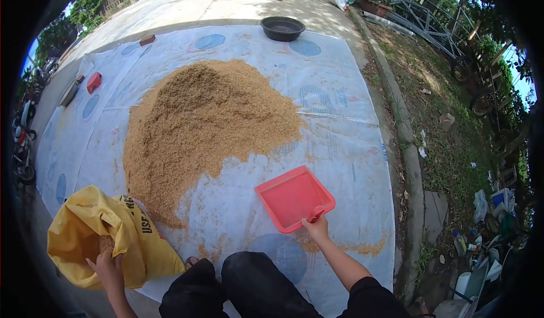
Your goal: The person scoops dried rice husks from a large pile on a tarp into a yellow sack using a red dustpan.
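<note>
My right hand (315, 226) is closed round the short handle of a red dustpan-like scoop (292, 196), which is held over the white sheet with nothing in its pan. At the lower left, my left hand (107, 264) is at the near edge of a yellow sack (153, 250), its fingers at the rim. The sack's mouth is open and some brown grain shows inside. A large heap of golden-brown grain (204, 114) lies on the sheet (340, 165), beyond the sack and the scoop. Thin streaks of grain lie near my right forearm.
A dark basin (282, 29) stands at the sheet's far edge. A brick (147, 40) and a red object (94, 82) lie at the left. A concrete curb (405, 131) runs along the right, with scattered rubbish beyond. Motorbikes stand at the far left.
</note>
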`<state>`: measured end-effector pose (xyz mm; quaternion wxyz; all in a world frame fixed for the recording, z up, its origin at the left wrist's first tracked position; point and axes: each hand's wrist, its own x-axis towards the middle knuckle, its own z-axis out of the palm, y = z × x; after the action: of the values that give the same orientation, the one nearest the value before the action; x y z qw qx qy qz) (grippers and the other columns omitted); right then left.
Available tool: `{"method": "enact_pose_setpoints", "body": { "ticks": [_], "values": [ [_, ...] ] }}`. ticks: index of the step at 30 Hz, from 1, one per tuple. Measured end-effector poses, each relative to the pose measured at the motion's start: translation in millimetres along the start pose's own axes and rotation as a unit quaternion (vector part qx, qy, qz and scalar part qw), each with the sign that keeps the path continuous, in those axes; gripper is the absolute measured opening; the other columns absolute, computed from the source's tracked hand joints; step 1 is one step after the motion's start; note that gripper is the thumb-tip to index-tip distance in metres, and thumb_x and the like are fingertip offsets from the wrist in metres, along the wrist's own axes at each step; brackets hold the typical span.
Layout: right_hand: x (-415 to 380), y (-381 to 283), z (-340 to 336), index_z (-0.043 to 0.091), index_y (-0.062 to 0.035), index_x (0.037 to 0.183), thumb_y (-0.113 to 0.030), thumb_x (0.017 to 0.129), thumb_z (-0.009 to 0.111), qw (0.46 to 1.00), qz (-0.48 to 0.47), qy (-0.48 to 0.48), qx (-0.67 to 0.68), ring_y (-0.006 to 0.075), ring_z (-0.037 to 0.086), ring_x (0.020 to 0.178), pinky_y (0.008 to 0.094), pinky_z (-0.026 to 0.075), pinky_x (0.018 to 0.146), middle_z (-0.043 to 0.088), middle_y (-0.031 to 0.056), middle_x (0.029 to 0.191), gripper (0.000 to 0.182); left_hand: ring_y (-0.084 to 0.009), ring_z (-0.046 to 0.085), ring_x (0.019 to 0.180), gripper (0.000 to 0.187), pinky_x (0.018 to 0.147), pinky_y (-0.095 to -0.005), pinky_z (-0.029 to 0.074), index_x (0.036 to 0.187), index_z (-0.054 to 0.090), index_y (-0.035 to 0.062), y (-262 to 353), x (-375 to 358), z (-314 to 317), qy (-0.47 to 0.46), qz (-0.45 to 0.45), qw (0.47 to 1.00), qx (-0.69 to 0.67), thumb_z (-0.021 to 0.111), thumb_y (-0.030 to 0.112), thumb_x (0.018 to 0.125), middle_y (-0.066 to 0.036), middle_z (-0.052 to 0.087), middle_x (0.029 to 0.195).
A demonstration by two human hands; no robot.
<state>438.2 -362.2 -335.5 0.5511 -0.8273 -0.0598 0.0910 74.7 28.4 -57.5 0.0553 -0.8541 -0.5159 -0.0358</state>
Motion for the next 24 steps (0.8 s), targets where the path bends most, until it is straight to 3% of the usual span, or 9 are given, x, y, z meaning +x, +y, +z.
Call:
{"method": "enact_pose_setpoints", "body": {
  "ticks": [2, 6, 9, 12, 14, 15, 17, 20, 24],
  "values": [
    [8, 12, 21, 0.052, -0.0031, 0.100, -0.018, 0.067, 0.073, 0.999, 0.038, -0.011, 0.024, 0.0231, 0.064, 0.084, 0.0337, 0.049, 0.074, 0.064, 0.0134, 0.089, 0.042, -0.0282, 0.056, 0.086, 0.017, 0.107, -0.0559, 0.016, 0.087, 0.056, 0.0027, -4, -2, 7, 0.035, 0.020, 0.999, -0.007, 0.065, 0.013, 0.077, -0.010, 0.057, 0.081],
    [21, 12, 51, 0.052, -0.0027, 0.101, -0.020, 0.067, 0.073, 0.999, 0.037, -0.002, 0.002, 0.0247, 0.064, 0.084, 0.0342, 0.049, 0.074, 0.064, 0.0143, 0.090, 0.044, -0.0290, 0.055, 0.082, 0.015, 0.107, -0.0558, 0.016, 0.085, 0.055, 0.0017, -6, -3, 5, 0.011, 0.008, 1.000, 0.011, 0.064, 0.012, 0.077, -0.010, 0.055, 0.077],
    [34, 3, 65, 0.052, -0.0022, 0.102, -0.021, 0.066, 0.073, 0.999, 0.035, -0.015, -0.004, 0.0254, 0.064, 0.084, 0.0347, 0.049, 0.075, 0.064, 0.0153, 0.091, 0.045, -0.0300, 0.055, 0.088, 0.020, 0.108, -0.0544, 0.015, 0.092, 0.055, 0.0012, -14, -3, 13, 0.008, 0.003, 1.000, 0.001, 0.064, 0.011, 0.077, -0.011, 0.055, 0.082],
    [45, -6, 74, 0.052, -0.0022, 0.103, -0.020, 0.066, 0.073, 0.999, 0.047, -0.014, -0.012, 0.0252, 0.064, 0.084, 0.0343, 0.049, 0.075, 0.065, 0.0147, 0.091, 0.046, -0.0294, 0.054, 0.088, 0.020, 0.108, -0.0537, 0.014, 0.091, 0.055, 0.0011, -15, 2, 15, 0.052, 0.027, 0.998, -0.017, 0.065, 0.011, 0.076, -0.011, 0.055, 0.083],
    [56, -9, 82, 0.052, -0.0023, 0.105, -0.020, 0.066, 0.073, 0.999, 0.043, -0.020, -0.013, 0.0250, 0.064, 0.083, 0.0337, 0.050, 0.075, 0.064, 0.0137, 0.092, 0.047, -0.0343, 0.059, 0.079, 0.026, 0.092, -0.0553, 0.037, 0.102, 0.062, 0.0045, 3, 7, -9, 0.017, 0.089, 0.990, 0.104, 0.059, 0.024, 0.086, -0.014, 0.064, 0.084],
    [63, -9, 89, 0.052, -0.0023, 0.105, -0.020, 0.066, 0.073, 0.999, 0.043, -0.016, -0.014, 0.0250, 0.064, 0.083, 0.0337, 0.050, 0.075, 0.064, 0.0137, 0.092, 0.047, -0.0343, 0.059, 0.079, 0.026, 0.092, -0.0553, 0.037, 0.102, 0.062, 0.0045, 0, 9, -4, 0.018, 0.092, 0.990, 0.102, 0.059, 0.024, 0.086, -0.014, 0.064, 0.084],
    [79, -8, 104, 0.052, -0.0025, 0.106, -0.019, 0.066, 0.073, 0.998, 0.054, -0.022, 0.014, 0.0243, 0.063, 0.085, 0.0332, 0.049, 0.077, 0.064, 0.0130, 0.094, 0.048, -0.0330, 0.060, 0.084, 0.030, 0.097, -0.0661, 0.023, 0.104, 0.061, 0.0067, -10, 12, 7, 0.043, 0.094, 0.994, 0.046, 0.058, 0.030, 0.085, -0.013, 0.064, 0.086],
    [109, -28, 132, 0.052, -0.0020, 0.107, -0.019, 0.066, 0.073, 1.000, 0.022, -0.010, -0.020, 0.0241, 0.063, 0.088, 0.0335, 0.049, 0.078, 0.063, 0.0134, 0.095, 0.049, -0.0324, 0.060, 0.085, 0.026, 0.096, -0.0647, 0.025, 0.100, 0.062, 0.0068, -13, 19, 12, 0.015, 0.094, 0.993, 0.067, 0.058, 0.028, 0.085, -0.012, 0.064, 0.087],
    [159, -52, 183, 0.054, -0.0028, 0.096, -0.019, 0.062, 0.074, 0.999, 0.013, -0.009, -0.044, 0.0246, 0.062, 0.083, 0.0355, 0.048, 0.073, 0.063, 0.0119, 0.088, 0.042, -0.0325, 0.060, 0.085, 0.025, 0.097, -0.0656, 0.023, 0.100, 0.062, 0.0068, -14, 24, 14, 0.018, 0.088, 0.995, 0.041, 0.059, 0.026, 0.085, -0.012, 0.064, 0.086]
  ]
}}
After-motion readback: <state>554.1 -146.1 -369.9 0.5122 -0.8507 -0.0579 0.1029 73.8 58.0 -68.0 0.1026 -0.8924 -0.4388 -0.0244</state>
